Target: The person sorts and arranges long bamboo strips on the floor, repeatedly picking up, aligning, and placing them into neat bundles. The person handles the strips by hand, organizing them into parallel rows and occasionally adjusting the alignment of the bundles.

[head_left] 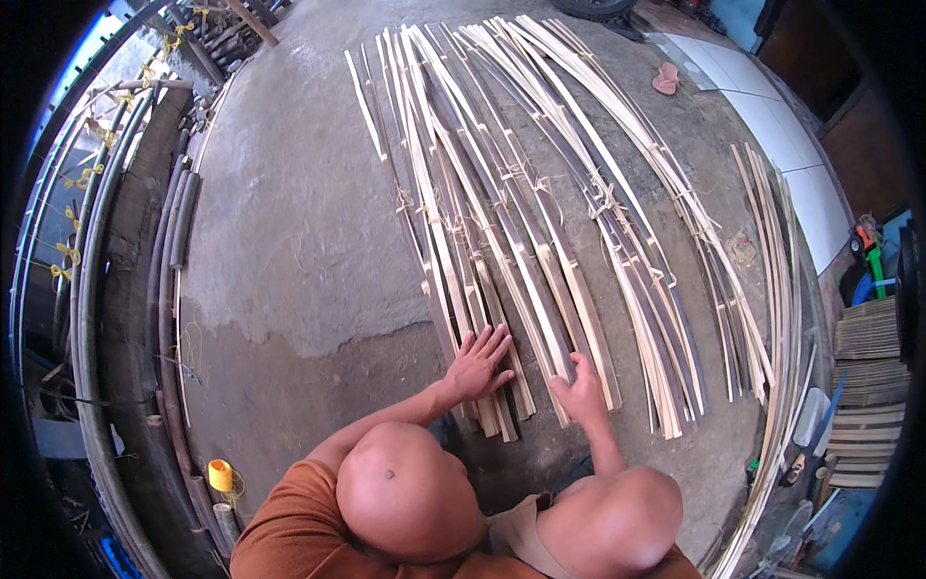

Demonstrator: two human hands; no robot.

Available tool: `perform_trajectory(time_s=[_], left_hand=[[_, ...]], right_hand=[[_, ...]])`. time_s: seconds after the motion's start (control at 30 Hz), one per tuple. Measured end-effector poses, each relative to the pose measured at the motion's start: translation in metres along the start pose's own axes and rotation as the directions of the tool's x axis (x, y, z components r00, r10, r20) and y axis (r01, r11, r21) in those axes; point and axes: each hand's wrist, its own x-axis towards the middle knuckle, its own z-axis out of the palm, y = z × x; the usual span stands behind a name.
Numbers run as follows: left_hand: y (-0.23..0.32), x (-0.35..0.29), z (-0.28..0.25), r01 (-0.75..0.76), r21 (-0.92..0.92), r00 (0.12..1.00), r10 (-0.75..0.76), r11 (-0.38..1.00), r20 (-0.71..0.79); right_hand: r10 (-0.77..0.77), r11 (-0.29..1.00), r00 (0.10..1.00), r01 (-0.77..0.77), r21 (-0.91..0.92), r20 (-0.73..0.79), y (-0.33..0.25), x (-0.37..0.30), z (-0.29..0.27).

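Observation:
Long split bamboo strips, tied in bundles, lie on the concrete floor (309, 241) in front of me. My left hand (479, 365) rests with spread fingers on the near end of the leftmost bundle (446, 246). Beside it, my right hand (582, 391) has thumb and fingers round the near end of the middle bundle (533, 253); the undersides of those fingers are hidden. Further right lie another bundle (637, 280), tied with thin strips near its middle, and a narrower one (696, 214). Their near ends fan out unevenly.
My bent knees (410, 487) are close behind the strips. Bamboo poles (96, 261) with yellow ties line the left side, near a yellow roll (221, 475). At right are loose strips (776, 280), a knife (796, 468), stacked slats (868, 415) and a sandal (666, 79).

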Motion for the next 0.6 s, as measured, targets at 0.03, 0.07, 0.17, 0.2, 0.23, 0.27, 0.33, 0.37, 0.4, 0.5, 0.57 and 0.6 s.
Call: perform_trajectory(time_s=[0.03, 0.07, 0.17, 0.2, 0.23, 0.27, 0.33, 0.37, 0.4, 0.5, 0.57, 0.6], left_hand=[[-0.002, 0.000, 0.001, -0.003, 0.008, 1.000, 0.003, 1.000, 0.003], [0.000, 0.000, 0.002, -0.003, 0.002, 1.000, 0.003, 1.000, -0.005], [0.000, 0.001, 0.002, 0.031, -0.038, 0.999, -0.032, 0.999, -0.023], [0.007, 0.006, 0.000, 0.044, -0.077, 0.999, -0.046, 0.996, -0.026], [0.014, 0.012, -0.002, 0.058, -0.114, 0.998, -0.061, 0.992, -0.028], [0.015, 0.013, -0.003, 0.070, -0.126, 0.997, -0.075, 0.990, -0.036], [0.018, 0.016, -0.004, 0.084, -0.101, 0.996, -0.085, 0.991, -0.011], [0.020, 0.017, -0.004, 0.089, -0.089, 0.996, -0.089, 0.992, 0.001], [0.020, 0.017, -0.005, 0.079, -0.084, 0.997, -0.080, 0.993, -0.003], [0.015, 0.012, 0.002, 0.047, -0.078, 0.999, -0.049, 0.996, -0.022], [0.013, 0.008, 0.004, 0.010, -0.086, 0.999, -0.013, 0.996, -0.037], [0.014, 0.008, 0.003, 0.023, -0.107, 0.999, -0.025, 0.994, -0.020]], right_hand=[[-0.061, 0.995, 0.997, 0.064, 0.078, -0.042, 0.001, -0.003, -0.007], [0.008, 1.000, 1.000, -0.008, -0.007, 0.009, -0.009, -0.007, -0.020], [-0.017, 0.999, 1.000, 0.016, 0.042, 0.018, -0.005, -0.010, -0.019], [0.017, 1.000, 0.999, -0.016, -0.012, 0.038, 0.003, -0.011, -0.018], [0.039, 0.999, 0.999, -0.039, -0.023, 0.037, 0.011, -0.011, -0.019], [0.054, 0.998, 0.997, -0.053, -0.024, 0.046, 0.010, -0.009, -0.016], [0.031, 0.999, 0.999, -0.030, -0.022, 0.025, 0.014, -0.007, -0.009], [-0.019, 1.000, 1.000, 0.019, -0.016, -0.021, 0.017, -0.006, -0.005], [-0.069, 0.998, 0.995, 0.068, -0.012, -0.068, 0.020, -0.003, -0.002], [-0.077, 0.997, 0.996, 0.077, 0.001, -0.035, 0.016, 0.007, -0.004], [-0.045, 0.999, 0.999, 0.044, 0.025, 0.017, 0.012, 0.011, -0.009], [-0.034, 0.998, 0.999, 0.032, 0.046, 0.033, 0.010, 0.012, -0.012]])
